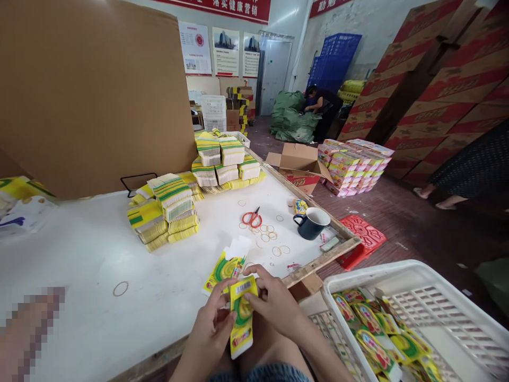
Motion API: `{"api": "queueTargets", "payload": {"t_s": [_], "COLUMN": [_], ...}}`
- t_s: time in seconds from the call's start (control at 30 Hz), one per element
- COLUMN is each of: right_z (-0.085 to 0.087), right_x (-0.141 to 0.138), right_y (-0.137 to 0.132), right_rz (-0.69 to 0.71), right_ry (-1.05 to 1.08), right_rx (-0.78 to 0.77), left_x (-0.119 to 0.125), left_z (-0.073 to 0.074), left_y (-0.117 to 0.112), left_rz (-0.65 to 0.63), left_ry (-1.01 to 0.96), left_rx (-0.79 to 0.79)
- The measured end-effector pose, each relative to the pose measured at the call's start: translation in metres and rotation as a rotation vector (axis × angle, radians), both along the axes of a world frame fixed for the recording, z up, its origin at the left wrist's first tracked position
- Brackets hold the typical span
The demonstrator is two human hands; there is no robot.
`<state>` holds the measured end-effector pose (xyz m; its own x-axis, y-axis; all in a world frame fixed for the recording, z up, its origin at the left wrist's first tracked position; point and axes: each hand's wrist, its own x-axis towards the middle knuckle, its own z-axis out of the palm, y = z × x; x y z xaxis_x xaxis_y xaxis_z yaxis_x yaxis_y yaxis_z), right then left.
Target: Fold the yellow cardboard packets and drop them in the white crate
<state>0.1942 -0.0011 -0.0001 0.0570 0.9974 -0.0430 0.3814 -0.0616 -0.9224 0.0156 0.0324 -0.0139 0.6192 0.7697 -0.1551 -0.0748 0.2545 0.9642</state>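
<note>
Head view: the white table (91, 265) spans the left and centre, with the white plastic basket (469, 313) beside its near right corner, partly filled with printed cartons (374, 347). Stacks of folded cartons (178, 207) stand on the tabletop. Left hand (209, 329) has its thumb and fingers closed on the left long edge of a yellow-green carton (243, 318); right hand (278, 297) is closed on the upper right, thumb laid across the front face, index finger curled at the top end. No slack gap shows in either grip. The carton is held over the lap, at the table's near edge, barcode end away from the body. Judged light, of thin card: firm along its folds, yielding on the broad faces, somewhat slick if coated, easily creased or dented. Contents, if any, cannot be determined. Recommended hold: light fingertip pressure on the long folded edges, avoiding a hard squeeze mid-face. Just beyond, another carton (225, 268) lies on the table, white flap extended.
</note>
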Motion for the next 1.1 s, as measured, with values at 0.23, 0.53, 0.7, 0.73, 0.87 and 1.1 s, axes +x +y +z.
{"api": "queueTargets", "payload": {"t_s": [0.23, 0.53, 0.7, 0.73, 0.87, 1.1], "right_z": [0.001, -0.006, -0.016, -0.016, -0.012, -0.014], "right_x": [-0.007, -0.008, -0.011, -0.011, -0.004, 0.007], "right_y": [0.002, -0.005, -0.001, -0.001, -0.004, -0.007], "right_rz": [-0.042, -0.072, -0.153, -0.159, -0.063, -0.147], "right_ry": [-0.129, 0.063, 0.086, 0.069, 0.140, 0.259], "right_rx": [0.030, 0.017, -0.007, -0.006, 0.064, 0.192], "left_x": [0.000, 0.003, 0.003, 0.002, -0.001, 0.013], "left_z": [0.005, 0.006, 0.003, 0.003, 0.012, 0.016], "left_y": [0.003, 0.000, -0.001, 0.000, 0.002, -0.003], "left_rz": [0.059, 0.039, -0.031, -0.034, 0.022, 0.004], "left_ry": [-0.083, -0.034, 0.014, 0.011, -0.054, -0.148], "left_rx": [-0.109, -0.072, 0.031, 0.035, -0.051, -0.189]}}
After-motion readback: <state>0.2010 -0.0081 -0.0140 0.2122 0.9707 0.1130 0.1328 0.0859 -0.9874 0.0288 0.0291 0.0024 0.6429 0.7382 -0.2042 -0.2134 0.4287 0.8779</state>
